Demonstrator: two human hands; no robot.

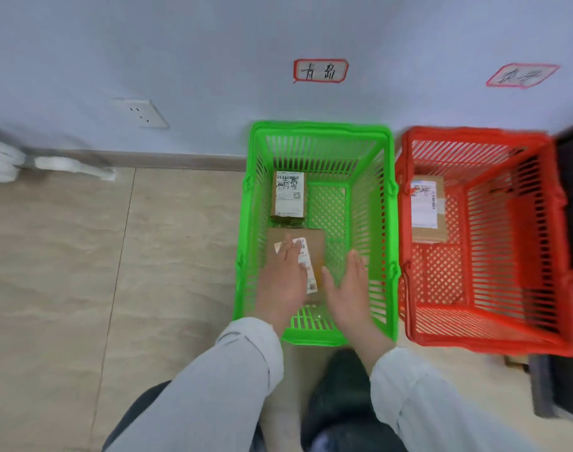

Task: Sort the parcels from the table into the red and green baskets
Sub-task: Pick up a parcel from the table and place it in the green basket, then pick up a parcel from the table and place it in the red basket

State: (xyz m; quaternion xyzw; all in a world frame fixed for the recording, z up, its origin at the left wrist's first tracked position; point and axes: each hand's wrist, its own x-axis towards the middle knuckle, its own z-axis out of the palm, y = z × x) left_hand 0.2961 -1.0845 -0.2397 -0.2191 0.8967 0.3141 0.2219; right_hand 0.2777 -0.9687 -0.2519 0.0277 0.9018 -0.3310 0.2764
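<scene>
Head view: left hand (280, 282) partly hides near parcel (316, 247), perhaps touching it.

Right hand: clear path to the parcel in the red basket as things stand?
Probably yes. The right hand is open and empty over the green basket, the red basket is open-topped, and nothing covers the parcel inside. It must lift over both baskets' adjoining walls.

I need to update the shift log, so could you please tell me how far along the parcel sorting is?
Done: a far parcel lies in the green basket, and another parcel in the red basket. In hand: the left hand rests on a near parcel in the green basket; the right hand hovers open beside it. Left: cannot tell; the table is out of view.
</scene>
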